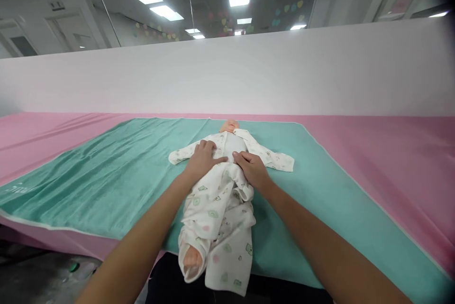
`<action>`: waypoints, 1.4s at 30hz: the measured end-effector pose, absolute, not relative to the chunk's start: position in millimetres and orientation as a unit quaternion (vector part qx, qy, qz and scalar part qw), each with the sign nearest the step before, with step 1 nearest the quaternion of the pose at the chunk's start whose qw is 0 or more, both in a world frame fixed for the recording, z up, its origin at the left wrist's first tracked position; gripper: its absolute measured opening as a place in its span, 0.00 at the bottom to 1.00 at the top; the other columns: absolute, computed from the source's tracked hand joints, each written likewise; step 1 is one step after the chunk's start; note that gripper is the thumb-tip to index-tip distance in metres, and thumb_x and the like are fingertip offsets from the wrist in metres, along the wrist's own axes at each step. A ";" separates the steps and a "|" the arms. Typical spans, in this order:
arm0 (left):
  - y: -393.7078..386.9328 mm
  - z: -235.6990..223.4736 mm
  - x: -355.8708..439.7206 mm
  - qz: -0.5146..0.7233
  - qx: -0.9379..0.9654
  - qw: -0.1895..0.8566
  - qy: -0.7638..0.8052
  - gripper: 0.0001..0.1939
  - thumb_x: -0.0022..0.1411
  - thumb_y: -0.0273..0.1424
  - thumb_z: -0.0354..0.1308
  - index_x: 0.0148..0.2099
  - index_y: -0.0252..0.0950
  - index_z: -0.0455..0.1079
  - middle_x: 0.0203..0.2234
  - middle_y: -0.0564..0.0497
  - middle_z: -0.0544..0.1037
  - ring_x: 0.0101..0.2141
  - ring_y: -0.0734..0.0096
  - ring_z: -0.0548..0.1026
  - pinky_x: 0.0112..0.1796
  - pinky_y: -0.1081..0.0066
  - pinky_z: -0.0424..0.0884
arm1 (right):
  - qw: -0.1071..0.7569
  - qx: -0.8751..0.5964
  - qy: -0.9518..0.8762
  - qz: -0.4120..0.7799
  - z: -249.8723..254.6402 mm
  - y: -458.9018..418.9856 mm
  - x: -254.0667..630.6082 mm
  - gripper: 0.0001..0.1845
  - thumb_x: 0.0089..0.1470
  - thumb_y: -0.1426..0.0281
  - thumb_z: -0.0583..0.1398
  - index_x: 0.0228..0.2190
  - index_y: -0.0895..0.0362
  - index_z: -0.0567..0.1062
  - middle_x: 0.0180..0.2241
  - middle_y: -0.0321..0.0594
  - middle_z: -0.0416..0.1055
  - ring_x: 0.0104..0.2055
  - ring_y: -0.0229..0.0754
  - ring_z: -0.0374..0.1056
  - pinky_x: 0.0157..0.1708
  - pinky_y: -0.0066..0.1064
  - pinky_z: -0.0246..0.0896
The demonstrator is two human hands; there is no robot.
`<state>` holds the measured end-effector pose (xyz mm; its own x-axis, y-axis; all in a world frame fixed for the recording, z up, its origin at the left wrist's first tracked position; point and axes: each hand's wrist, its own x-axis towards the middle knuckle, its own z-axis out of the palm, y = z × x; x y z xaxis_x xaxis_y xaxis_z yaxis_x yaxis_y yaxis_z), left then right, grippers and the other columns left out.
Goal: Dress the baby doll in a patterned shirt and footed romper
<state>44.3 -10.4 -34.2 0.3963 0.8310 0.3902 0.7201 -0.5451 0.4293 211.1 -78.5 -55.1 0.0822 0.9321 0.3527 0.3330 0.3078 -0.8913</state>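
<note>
A baby doll (229,126) lies on its back with its head away from me. It wears white, printed baby clothes (213,199); both sleeves spread sideways, and the front is open over a pale torso (234,143). One bare foot (192,257) shows at the left leg opening, while the right trouser leg hangs flat with no foot visible. My left hand (204,159) rests on the doll's left-of-picture side, fingers apart and thumb stretched across the waist. Closed at the waist on the other side, my right hand (251,169) pinches the edge of the clothes.
Under the doll is a green towel (117,176) on a pink padded surface (391,161). A white wall (227,76) with glass above borders the far side. Below the left front edge, a green-capped object (74,267) is on the floor.
</note>
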 end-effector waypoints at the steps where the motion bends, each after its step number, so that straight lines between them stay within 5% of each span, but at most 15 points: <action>1: -12.7 -34.4 48.9 0.283 0.835 0.050 0.469 0.14 0.53 0.40 0.56 0.38 0.36 0.63 0.39 0.45 0.65 0.43 0.58 0.63 0.38 0.65 0.61 | 0.520 -0.523 -0.613 0.283 -55.6 -78.4 210.4 0.25 0.53 0.50 0.51 0.20 0.59 0.61 0.20 0.34 0.54 0.25 0.33 0.51 0.25 0.25 0.47; 4: -11.9 -36.3 48.4 0.292 0.829 0.001 0.477 0.06 0.57 0.32 0.49 0.30 0.36 0.60 0.32 0.47 0.67 0.35 0.63 0.65 0.31 0.68 0.58 | 0.501 -0.539 -0.617 0.280 -56.5 -78.3 209.9 0.25 0.52 0.50 0.52 0.20 0.59 0.62 0.20 0.34 0.55 0.24 0.33 0.51 0.24 0.26 0.47; 8: 19.4 -43.8 13.8 0.368 0.725 0.141 0.565 0.03 0.53 0.28 0.48 0.28 0.36 0.58 0.24 0.51 0.67 0.26 0.70 0.63 0.28 0.70 0.56 | 0.484 -0.538 -0.620 0.302 -55.4 -79.2 211.0 0.20 0.48 0.53 0.58 0.24 0.58 0.67 0.21 0.34 0.61 0.25 0.34 0.56 0.25 0.25 0.52; 14: 35.5 -56.8 -15.7 0.489 0.667 0.091 0.555 0.15 0.45 0.18 0.46 0.36 0.36 0.64 0.36 0.47 0.70 0.40 0.63 0.66 0.38 0.67 0.61 | 0.456 -0.549 -0.616 0.335 -49.7 -78.7 216.8 0.19 0.48 0.53 0.58 0.29 0.58 0.71 0.24 0.36 0.66 0.24 0.33 0.59 0.24 0.25 0.55; 17: 15.1 -50.9 -3.7 0.520 0.692 0.193 0.462 0.14 0.49 0.21 0.46 0.38 0.36 0.65 0.40 0.48 0.71 0.43 0.64 0.67 0.42 0.67 0.62 | 0.419 -0.553 -0.610 0.382 -46.4 -78.6 226.0 0.22 0.51 0.51 0.54 0.29 0.58 0.70 0.20 0.34 0.64 0.18 0.32 0.57 0.19 0.25 0.53; 21: -1.5 -41.8 4.9 0.352 0.804 0.378 0.294 0.07 0.54 0.32 0.54 0.35 0.38 0.71 0.45 0.50 0.71 0.47 0.62 0.66 0.48 0.65 0.60 | 0.304 -0.566 -0.653 0.403 -42.8 -82.0 239.5 0.18 0.46 0.56 0.60 0.24 0.60 0.69 0.18 0.35 0.64 0.19 0.34 0.60 0.20 0.26 0.57; 27: -4.9 -33.9 -6.2 0.160 0.915 0.328 0.169 0.08 0.52 0.35 0.58 0.36 0.46 0.75 0.60 0.60 0.55 0.62 0.58 0.43 0.57 0.61 0.47 | 0.206 -0.539 -0.706 0.411 -35.0 -92.6 238.8 0.08 0.44 0.67 0.58 0.25 0.59 0.73 0.22 0.35 0.66 0.23 0.33 0.58 0.21 0.24 0.53; 32: -13.2 -30.5 -8.8 0.173 0.909 0.346 0.153 0.01 0.50 0.29 0.58 0.29 0.40 0.70 0.56 0.56 0.62 0.62 0.58 0.42 0.56 0.60 0.48 | 0.118 -0.516 -0.735 0.424 -22.4 -103.2 228.6 0.12 0.43 0.62 0.60 0.21 0.58 0.72 0.21 0.35 0.64 0.25 0.33 0.56 0.24 0.26 0.52; 37: -13.4 -43.6 4.2 0.382 0.798 0.384 0.264 0.07 0.48 0.22 0.49 0.32 0.37 0.61 0.39 0.52 0.74 0.46 0.66 0.69 0.45 0.66 0.62 | 0.095 -0.510 -0.753 0.406 -15.6 -107.7 225.7 0.17 0.45 0.58 0.60 0.20 0.59 0.65 0.20 0.33 0.55 0.23 0.31 0.48 0.22 0.26 0.43; 42: -15.1 -44.3 11.5 0.417 0.742 0.401 0.339 0.10 0.47 0.23 0.48 0.35 0.35 0.62 0.29 0.55 0.71 0.28 0.76 0.66 0.29 0.76 0.60 | 0.160 -0.537 -0.755 0.341 -22.0 -106.9 224.6 0.21 0.47 0.59 0.58 0.19 0.59 0.55 0.19 0.32 0.47 0.22 0.30 0.42 0.21 0.26 0.38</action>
